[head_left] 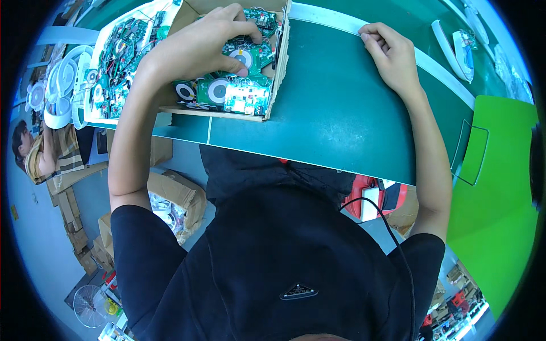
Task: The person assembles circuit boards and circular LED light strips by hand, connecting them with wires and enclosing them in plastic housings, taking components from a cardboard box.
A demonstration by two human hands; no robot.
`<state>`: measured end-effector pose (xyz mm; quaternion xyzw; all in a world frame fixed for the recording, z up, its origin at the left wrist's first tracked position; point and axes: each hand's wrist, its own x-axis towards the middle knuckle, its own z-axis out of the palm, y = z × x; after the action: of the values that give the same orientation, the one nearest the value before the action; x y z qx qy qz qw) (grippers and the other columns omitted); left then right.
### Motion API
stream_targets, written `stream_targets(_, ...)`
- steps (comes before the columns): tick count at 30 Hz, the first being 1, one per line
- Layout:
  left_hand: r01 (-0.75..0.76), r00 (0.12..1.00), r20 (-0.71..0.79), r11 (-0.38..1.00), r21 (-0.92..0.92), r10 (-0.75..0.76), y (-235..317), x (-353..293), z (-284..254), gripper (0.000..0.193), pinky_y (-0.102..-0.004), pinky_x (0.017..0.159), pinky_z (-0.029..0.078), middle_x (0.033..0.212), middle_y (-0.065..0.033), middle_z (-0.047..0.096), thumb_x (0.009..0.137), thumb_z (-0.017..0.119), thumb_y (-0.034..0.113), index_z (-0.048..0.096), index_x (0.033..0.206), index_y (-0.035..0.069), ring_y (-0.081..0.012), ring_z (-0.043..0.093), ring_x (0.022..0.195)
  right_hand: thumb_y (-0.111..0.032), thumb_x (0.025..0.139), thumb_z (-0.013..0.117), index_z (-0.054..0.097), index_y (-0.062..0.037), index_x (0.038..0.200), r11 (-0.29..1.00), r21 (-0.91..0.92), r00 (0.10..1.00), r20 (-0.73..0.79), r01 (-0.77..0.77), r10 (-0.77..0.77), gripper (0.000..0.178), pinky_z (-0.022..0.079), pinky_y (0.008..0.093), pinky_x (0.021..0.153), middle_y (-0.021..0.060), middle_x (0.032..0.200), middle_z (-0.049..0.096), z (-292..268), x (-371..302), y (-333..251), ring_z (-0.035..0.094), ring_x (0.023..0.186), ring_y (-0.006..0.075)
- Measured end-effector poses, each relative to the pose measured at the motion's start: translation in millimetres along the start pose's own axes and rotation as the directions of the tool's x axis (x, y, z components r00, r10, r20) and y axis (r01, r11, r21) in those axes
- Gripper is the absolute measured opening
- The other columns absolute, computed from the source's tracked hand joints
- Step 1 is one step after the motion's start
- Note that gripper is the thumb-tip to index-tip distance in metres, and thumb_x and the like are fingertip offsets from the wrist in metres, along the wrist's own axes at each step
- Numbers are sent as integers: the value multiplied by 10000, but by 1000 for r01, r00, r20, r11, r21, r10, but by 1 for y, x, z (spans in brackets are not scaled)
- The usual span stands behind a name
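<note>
Left hand (199,45) over green circuit boards (249,101) in brown cardboard box (280,71), green tabletop's (341,113) near edge — grip spread wide. Right hand (393,58) loosely curled above tabletop — grip's contents unclear.

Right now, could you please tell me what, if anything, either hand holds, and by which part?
No hold is visible: the left hand is spread over circuit boards in the cardboard box; the right hand, loosely curled, shows nothing in it.
</note>
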<state>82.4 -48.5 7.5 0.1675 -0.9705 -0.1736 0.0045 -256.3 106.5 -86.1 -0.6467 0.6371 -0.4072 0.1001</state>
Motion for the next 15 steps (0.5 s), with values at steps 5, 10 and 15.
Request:
stream_targets(5, -73, 997, 34, 996, -45, 75, -5, 10, 0, 432, -437, 1061, 476, 1217, -120, 582, 728, 932, 50, 694, 1089, 43, -354, 567, 1237, -73, 1003, 714, 712, -5, 1184, 996, 31, 997, 29, -78, 77, 193, 496, 311, 632, 44, 760, 628, -5, 2, -4, 567, 645, 122)
stream_targets(10, -79, 991, 97, 986, -143, 94, -5, 18, -17, 364, -438, 1017, 489, 1146, -126, 618, 726, 922, 33, 649, 967, 39, -367, 587, 1192, -60, 991, 705, 659, -19, 1266, 991, 57, 993, 33, -117, 116, 281, 485, 337, 612, 58, 741, 613, -6, 1, -3, 597, 629, 142)
stream_targets(15, 32, 980, 196, 947, -319, 32, -10, 29, -64, 274, -383, 762, 527, 830, -81, 653, 810, 887, 35, 641, 931, 21, -252, 655, 804, -59, 993, 717, 659, -28, 1253, 988, 75, 991, 26, -135, 133, 268, 493, 343, 615, 62, 772, 630, -10, -5, -4, 622, 637, 165)
